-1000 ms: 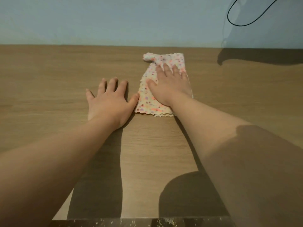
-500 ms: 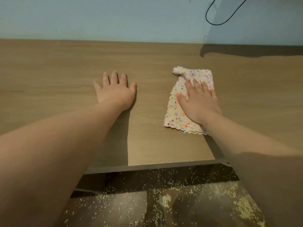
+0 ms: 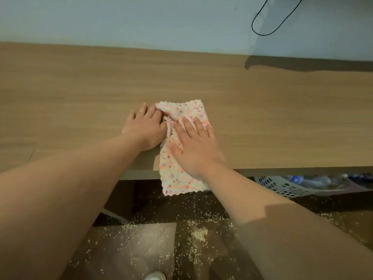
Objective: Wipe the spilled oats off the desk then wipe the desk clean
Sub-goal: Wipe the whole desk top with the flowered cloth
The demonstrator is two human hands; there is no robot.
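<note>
The right hand [image 3: 196, 147] presses flat, fingers straight, on the dotted cloth [image 3: 178, 179], whose near end overhangs the desk [image 3: 80, 98] edge below the wrist, while the flat left hand [image 3: 144, 126] touches its left side.

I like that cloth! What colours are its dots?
Pink, orange and purple dots on a white cloth; head view.

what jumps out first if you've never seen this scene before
First, the spotted cloth at the near edge of the desk, its lower end hanging over, with the right hand pressed flat on it and the left hand beside it. Next, the pale oats scattered over the dark floor below.
</note>
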